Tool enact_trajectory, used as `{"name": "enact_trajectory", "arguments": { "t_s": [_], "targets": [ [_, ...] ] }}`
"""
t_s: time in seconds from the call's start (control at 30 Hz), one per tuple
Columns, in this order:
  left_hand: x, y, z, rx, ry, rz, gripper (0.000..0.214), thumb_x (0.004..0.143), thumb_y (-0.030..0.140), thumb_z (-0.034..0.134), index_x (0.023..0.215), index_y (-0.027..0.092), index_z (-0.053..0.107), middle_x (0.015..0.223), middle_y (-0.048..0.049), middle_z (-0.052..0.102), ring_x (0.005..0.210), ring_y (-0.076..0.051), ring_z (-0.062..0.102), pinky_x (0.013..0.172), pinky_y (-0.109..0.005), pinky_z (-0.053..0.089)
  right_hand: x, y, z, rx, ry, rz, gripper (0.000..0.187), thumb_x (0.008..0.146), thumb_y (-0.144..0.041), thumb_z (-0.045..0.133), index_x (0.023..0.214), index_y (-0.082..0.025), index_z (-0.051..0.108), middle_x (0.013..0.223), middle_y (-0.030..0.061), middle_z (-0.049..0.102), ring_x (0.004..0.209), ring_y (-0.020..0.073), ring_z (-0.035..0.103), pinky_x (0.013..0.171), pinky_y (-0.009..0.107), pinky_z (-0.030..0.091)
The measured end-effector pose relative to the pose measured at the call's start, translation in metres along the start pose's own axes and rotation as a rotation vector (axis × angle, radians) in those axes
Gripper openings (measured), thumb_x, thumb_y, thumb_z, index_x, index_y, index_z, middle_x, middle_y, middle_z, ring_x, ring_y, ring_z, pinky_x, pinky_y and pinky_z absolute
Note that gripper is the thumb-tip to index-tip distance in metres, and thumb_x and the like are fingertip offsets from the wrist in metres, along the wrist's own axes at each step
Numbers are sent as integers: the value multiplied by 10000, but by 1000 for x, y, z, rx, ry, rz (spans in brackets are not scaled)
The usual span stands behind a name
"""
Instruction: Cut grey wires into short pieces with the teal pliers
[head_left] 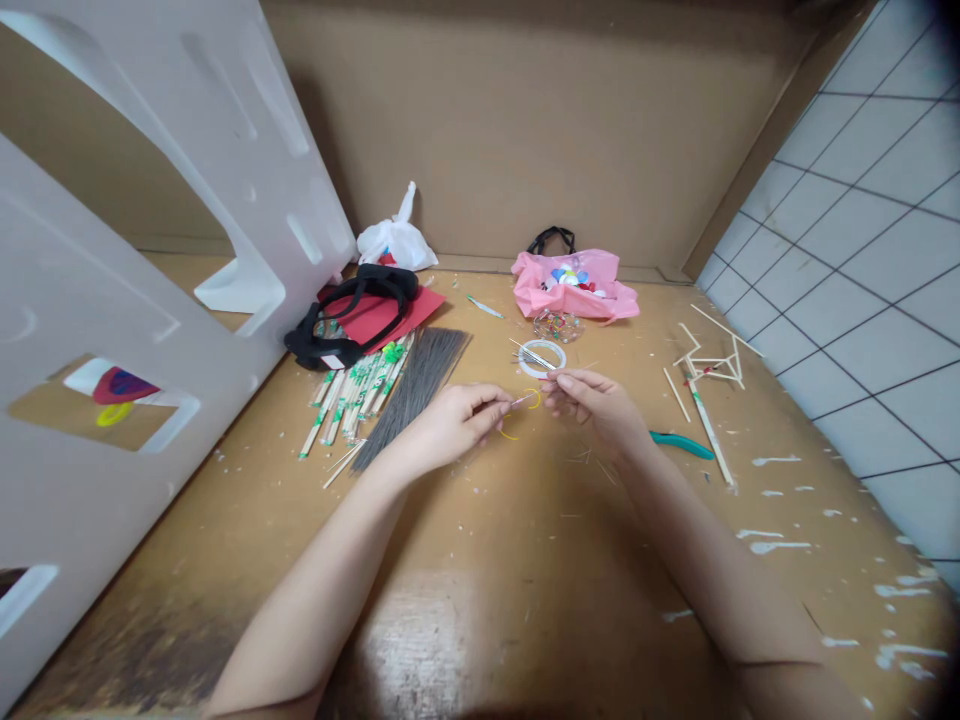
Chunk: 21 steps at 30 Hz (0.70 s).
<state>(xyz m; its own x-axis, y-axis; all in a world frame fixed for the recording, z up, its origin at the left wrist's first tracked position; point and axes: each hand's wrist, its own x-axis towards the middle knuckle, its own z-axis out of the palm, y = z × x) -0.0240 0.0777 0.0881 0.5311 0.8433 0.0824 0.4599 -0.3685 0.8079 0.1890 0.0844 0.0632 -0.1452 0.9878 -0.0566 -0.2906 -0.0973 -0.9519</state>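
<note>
My left hand (457, 420) and my right hand (592, 405) meet over the middle of the brown table (480, 560), both pinched on a thin pink-tipped stick with a yellow wire loop (529, 400) between the fingertips. A small yellow wire piece (508, 436) lies on the table just below my left fingers. A clear roll of tape or wire (541, 357) lies just beyond my hands.
A bundle of grey thin sticks (416, 390) and wooden sticks with green marks (356, 395) lie at left. Behind are a black strap on red paper (352, 310), a white bag (396, 240), a pink bag (574, 285). Teal pliers (679, 443) and a stick frame (709, 370) lie right.
</note>
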Motion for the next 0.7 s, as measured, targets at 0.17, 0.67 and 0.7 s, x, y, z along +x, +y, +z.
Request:
{"name": "enact_trajectory", "arguments": {
  "t_s": [0.17, 0.67, 0.7],
  "targets": [
    [-5, 4, -13, -72, 40, -49, 369, 868, 420, 427, 753, 135, 631, 595, -18, 603, 486, -88, 520, 503, -197, 416, 5, 2, -5, 129, 37, 58, 201, 648, -320, 744, 804, -200, 705, 784, 8, 707, 634, 87, 615, 599, 209, 486],
    [27, -25, 21, -1156, 398, -125, 196, 701, 163, 650, 889, 126, 611, 897, -55, 679, 811, -122, 652, 626, -183, 518, 7, 0, -9, 223, 271, -113, 115, 712, -284, 690, 813, -232, 670, 816, -27, 690, 717, 77, 624, 654, 184, 498],
    [27, -22, 25, -1171, 401, -114, 195, 706, 171, 655, 892, 128, 616, 921, -59, 682, 842, -128, 652, 652, -190, 522, 6, 1, -7, 235, 275, -109, 111, 713, -275, 687, 812, -228, 673, 817, -24, 689, 718, 79, 624, 655, 186, 498]
  ]
}}
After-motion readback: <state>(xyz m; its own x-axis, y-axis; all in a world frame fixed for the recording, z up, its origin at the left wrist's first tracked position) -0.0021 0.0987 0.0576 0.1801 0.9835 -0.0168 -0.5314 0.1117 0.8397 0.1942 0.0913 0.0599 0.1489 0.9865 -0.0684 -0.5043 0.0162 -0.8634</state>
